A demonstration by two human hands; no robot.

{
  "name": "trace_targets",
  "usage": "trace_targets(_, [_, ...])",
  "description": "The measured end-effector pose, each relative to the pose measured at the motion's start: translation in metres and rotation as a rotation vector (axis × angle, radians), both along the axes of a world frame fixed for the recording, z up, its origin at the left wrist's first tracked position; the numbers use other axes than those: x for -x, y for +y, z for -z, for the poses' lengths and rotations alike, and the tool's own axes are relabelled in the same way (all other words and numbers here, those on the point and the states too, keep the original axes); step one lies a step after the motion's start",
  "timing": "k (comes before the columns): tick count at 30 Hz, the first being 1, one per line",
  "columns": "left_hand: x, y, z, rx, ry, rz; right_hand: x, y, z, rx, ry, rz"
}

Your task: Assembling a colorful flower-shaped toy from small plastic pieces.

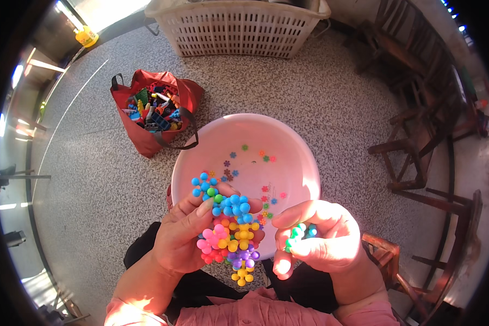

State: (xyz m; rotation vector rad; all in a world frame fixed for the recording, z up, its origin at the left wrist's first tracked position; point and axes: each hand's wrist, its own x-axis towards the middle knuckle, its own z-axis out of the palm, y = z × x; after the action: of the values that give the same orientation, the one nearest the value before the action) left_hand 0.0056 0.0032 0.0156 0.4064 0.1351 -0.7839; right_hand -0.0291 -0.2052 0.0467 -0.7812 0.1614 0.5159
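- Multicoloured knobbly bead cluster [229,228], lower centre of frame, gripped in curled left hand [182,239] over pink basin [288,152].
- Right hand [323,236], lower right, fingers closed, pinches green piece [295,234].

Count for your record: you have two hands in view, the left hand [182,239] on one cluster of joined bead-flower pieces [228,231], the right hand [320,236] on one green piece [296,234]. One pink basin [288,141] at 12 o'clock holds roughly fifteen loose pieces [252,174]. One red bag [141,133], one white basket [239,24], one yellow bottle [86,37].
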Motion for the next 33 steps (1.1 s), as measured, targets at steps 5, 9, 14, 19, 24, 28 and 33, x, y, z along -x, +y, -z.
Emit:
trace_targets(5, [0.006, 0.001, -0.005, -0.101, -0.091, 0.014, 0.007, 0.008, -0.005, 0.285, -0.089, 0.176])
trace_targets(9, [0.01, -0.002, -0.009, -0.365, -0.298, -0.045, 0.01, -0.005, 0.012, 0.616, -0.766, 0.086])
trace_targets(14, [0.007, -0.001, -0.006, -0.636, -0.835, -0.148, 0.008, 0.0, -0.006, 0.948, -0.888, 0.029])
trace_targets(19, [0.007, 0.0, -0.003, -0.612, -0.948, -0.189, 0.02, 0.003, 0.003, 0.87, -0.765, 0.179])
trace_targets(24, [0.008, 0.005, 0.006, -0.52, -1.002, -0.182, 0.013, -0.001, 0.003, 0.983, -0.896, 0.122])
trace_targets(28, [0.011, 0.002, 0.002, -0.363, -0.748, -0.205, 0.015, -0.003, 0.004, 0.946, -0.885, 0.149])
trace_targets(33, [0.005, 0.003, 0.004, -0.288, -0.669, -0.152, 0.016, 0.004, -0.008, 0.833, -0.464, 0.184])
